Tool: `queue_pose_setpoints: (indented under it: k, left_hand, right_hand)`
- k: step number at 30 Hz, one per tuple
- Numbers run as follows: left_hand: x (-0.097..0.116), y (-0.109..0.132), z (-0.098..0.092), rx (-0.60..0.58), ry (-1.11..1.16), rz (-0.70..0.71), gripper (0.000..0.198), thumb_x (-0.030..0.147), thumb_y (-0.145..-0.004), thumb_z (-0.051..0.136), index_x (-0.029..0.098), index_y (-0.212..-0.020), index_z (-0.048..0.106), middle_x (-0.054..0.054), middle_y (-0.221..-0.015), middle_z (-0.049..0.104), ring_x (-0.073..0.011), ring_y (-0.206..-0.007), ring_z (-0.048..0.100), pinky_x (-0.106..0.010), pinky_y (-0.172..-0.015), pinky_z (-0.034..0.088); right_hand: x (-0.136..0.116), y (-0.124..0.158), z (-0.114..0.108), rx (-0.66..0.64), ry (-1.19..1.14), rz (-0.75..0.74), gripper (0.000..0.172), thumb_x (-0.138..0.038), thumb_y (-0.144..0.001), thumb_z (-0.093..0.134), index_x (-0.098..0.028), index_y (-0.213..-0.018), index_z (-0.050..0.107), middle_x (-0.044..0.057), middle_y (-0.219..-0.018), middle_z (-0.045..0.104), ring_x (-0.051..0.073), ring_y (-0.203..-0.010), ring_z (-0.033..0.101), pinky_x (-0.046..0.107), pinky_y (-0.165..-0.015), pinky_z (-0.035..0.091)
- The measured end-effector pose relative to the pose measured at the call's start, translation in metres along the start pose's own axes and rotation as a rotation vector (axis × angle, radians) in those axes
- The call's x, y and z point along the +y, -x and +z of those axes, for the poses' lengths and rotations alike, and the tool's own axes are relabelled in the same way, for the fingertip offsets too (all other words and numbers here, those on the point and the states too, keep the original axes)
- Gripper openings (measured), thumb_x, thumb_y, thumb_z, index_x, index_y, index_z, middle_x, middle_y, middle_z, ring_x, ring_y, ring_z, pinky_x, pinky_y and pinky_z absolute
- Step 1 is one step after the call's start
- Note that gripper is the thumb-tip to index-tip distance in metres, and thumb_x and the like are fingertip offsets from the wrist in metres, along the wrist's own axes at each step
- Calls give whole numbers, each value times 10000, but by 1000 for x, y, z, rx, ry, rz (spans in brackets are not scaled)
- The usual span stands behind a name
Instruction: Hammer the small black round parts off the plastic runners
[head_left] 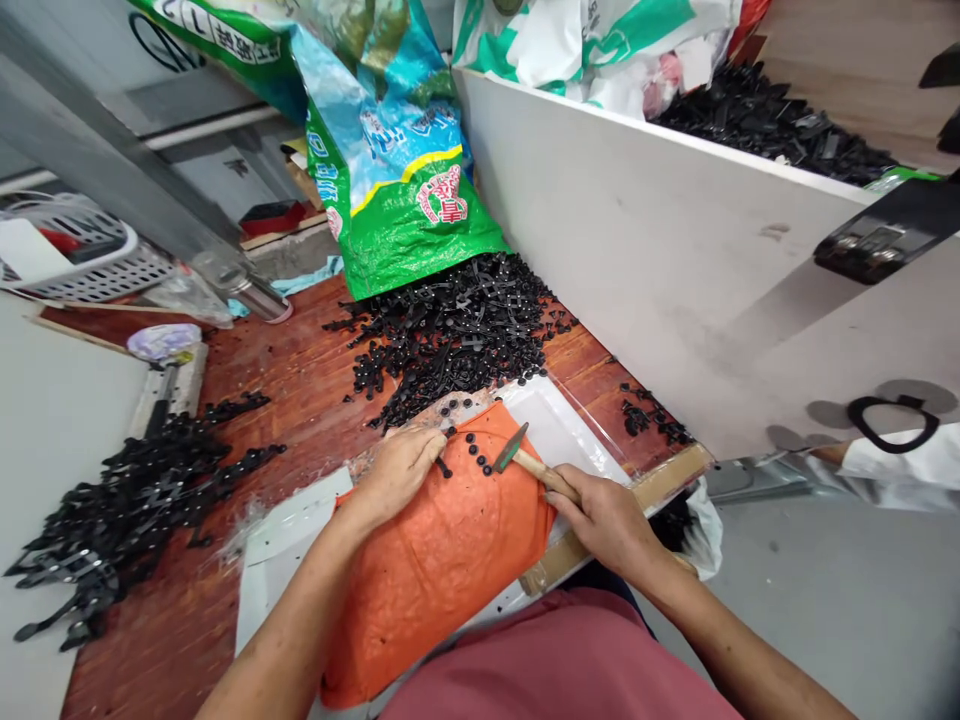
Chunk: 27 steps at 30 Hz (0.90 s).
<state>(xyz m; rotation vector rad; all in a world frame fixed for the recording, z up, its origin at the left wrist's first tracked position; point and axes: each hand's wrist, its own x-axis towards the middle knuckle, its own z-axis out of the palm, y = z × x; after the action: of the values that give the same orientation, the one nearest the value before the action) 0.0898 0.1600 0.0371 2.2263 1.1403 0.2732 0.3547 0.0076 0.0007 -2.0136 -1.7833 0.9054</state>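
My right hand (609,520) grips the wooden handle of a small hammer (517,452), whose green metal head rests on an orange woven sack (442,560) spread in front of me. My left hand (401,468) lies on the sack's upper left edge with fingers curled, pinching a small black plastic part (444,466). A few loose black pieces (474,446) sit on the orange sack between my two hands, just left of the hammer head.
A big heap of black plastic parts (457,335) spills from a green-blue bag (390,150) onto the red wooden table (285,380). Another pile of strips (127,505) lies left. A white board (637,230) rises right. A white tray (559,430) sits under the sack.
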Motion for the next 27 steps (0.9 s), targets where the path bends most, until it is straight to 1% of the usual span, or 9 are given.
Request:
queue_pose_setpoints:
  k: [3,9,13,17,20,22,25,27]
  left_hand:
    - [-1,-3,7,22,-77,-21,400,419,-979,361,228,-640,457,-22,-658,573,-207,-681,505,-318,-711,355]
    - [-2,-6,17,-14,-123,0,409,387,-1006,321,231,-647,437,-28,-662,592,-217,-684,548,-324,-740,346]
    - [-3,-7,21,-34,-169,-2,412,369,-1016,324,226,-659,471,-34,-695,636,-222,-710,573,-335,-777,328]
    - [-6,-7,24,-27,-202,27,417,362,-1025,337,226,-680,529,-45,-738,681,-227,-749,597,-337,-783,315]
    - [-7,-9,24,-37,-239,42,434,367,-1031,330,229,-680,546,-46,-735,682,-226,-750,604,-332,-778,326]
    - [-6,-10,22,-67,-266,27,445,373,-1036,312,228,-689,551,-46,-733,682,-227,-746,611,-335,-785,333]
    - [-3,-14,17,-125,-313,-3,456,386,-1040,296,224,-713,568,-50,-752,697,-233,-757,622,-349,-801,341]
    - [-1,-15,13,-166,-345,-9,462,391,-1042,291,223,-727,584,-49,-774,710,-233,-768,627,-352,-806,348]
  right_hand:
    - [1,0,-1,-5,-27,15,191,-404,-996,491,-276,-981,632,-17,-751,668,198,-721,652,269,-642,347]
    - [0,-1,-2,-12,-27,12,200,-407,-996,475,-278,-968,625,-18,-741,660,196,-710,647,270,-638,349]
    - [1,-2,-1,-15,-21,4,208,-417,-1001,478,-277,-982,630,-18,-744,655,194,-710,646,270,-643,352]
    - [2,0,-1,-18,-25,10,207,-414,-1000,478,-276,-1000,633,-16,-744,658,199,-712,645,272,-641,354]
    - [1,1,-2,-20,-37,12,209,-414,-1000,485,-268,-992,634,-17,-740,655,196,-703,643,272,-647,368]
    - [1,1,-4,-25,-59,-7,243,-430,-1015,465,-263,-999,641,-13,-759,667,195,-718,651,272,-657,385]
    - [-1,-1,-9,-25,-82,-55,323,-452,-1051,393,-271,-1083,660,0,-837,713,198,-778,680,274,-685,416]
    - [-3,-5,-13,10,-49,-83,333,-437,-1062,382,-287,-1150,667,7,-921,748,199,-827,699,278,-705,434]
